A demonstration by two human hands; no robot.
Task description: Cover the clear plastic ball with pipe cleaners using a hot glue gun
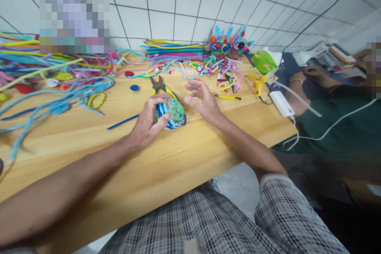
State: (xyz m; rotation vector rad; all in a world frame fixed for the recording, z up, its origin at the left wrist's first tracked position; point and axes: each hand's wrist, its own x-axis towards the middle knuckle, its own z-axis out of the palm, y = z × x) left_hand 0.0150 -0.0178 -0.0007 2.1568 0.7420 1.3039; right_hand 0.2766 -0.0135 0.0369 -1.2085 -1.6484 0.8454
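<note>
**Bench inventory, left to right**

1. Left edge to upper left of frame: I log a loose tangle of fuzzy pipe cleaners (44, 71), mostly light blue, yellow and pink, spread over the pale wooden tabletop (184, 158).
2. Left of centre: one straight dark-blue pipe cleaner (122, 122) lying flat, just beside my left hand.
3. Centre: my left hand (149, 121), fingers curled and clamped around a coiled blue-and-green pipe-cleaner ball (172, 112). The ball sits low over the tabletop; I cannot tell whether it touches the wood.
4. Just above the ball: pliers with yellow-and-green handles (160, 85), lying on the table.
5. Right of centre: my right hand (202, 99), fingers spread and holding nothing, hovering just beside the ball and apart from it.
6. Upper centre-right: a stacked bundle of straight coloured pipe cleaners (175, 49) against the white tiled wall (190, 4).
7. Right of that: a yellow glue gun (258, 83), then a white power adapter (281, 103) at the table's corner.
8. Far right: another person's forearm (300, 87), resting beside the table.
</note>
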